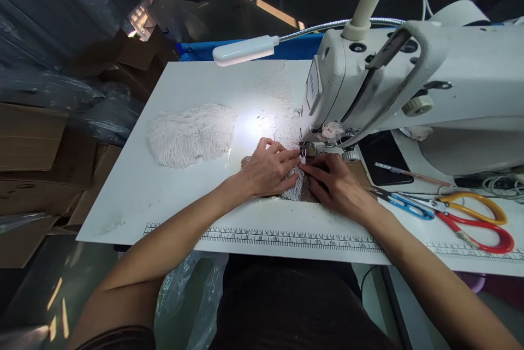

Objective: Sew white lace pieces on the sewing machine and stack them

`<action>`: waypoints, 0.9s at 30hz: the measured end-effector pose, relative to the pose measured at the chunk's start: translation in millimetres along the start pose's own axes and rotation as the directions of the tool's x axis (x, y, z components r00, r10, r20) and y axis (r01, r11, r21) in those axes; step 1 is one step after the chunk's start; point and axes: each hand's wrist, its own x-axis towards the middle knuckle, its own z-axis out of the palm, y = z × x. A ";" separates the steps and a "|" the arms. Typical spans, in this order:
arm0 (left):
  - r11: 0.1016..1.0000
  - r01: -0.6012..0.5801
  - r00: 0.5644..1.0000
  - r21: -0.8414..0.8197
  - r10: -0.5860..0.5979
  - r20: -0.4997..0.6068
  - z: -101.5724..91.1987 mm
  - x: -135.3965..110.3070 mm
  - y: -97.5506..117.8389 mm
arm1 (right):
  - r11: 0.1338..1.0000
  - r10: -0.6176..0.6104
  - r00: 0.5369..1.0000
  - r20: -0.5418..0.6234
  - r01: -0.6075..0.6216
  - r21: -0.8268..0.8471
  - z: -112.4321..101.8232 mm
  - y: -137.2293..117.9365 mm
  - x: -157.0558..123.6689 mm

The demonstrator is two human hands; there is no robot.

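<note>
A strip of white lace runs under the presser foot of a white sewing machine. My left hand lies on the lace left of the foot, palm down with fingers stretched out. From the right, my right hand reaches in; its index fingertip touches the lace just in front of the foot, and its thumb is apart from that finger. Some fingers of this hand are bent and partly hidden. Brown material shows beneath both hands. Behind the foot, more lace spreads over the white table.
A separate gathered lace piece lies at left. Blue-handled snips, scissors with red and orange handles, a pen and a black phone lie at right. A lamp hangs above. A printed ruler follows the front edge.
</note>
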 end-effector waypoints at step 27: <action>0.997 0.067 0.991 -0.030 -0.070 -0.115 -15.3 -1.3 -25.0 | 0.973 0.188 0.978 0.092 -0.198 0.118 -25.9 13.0 -7.0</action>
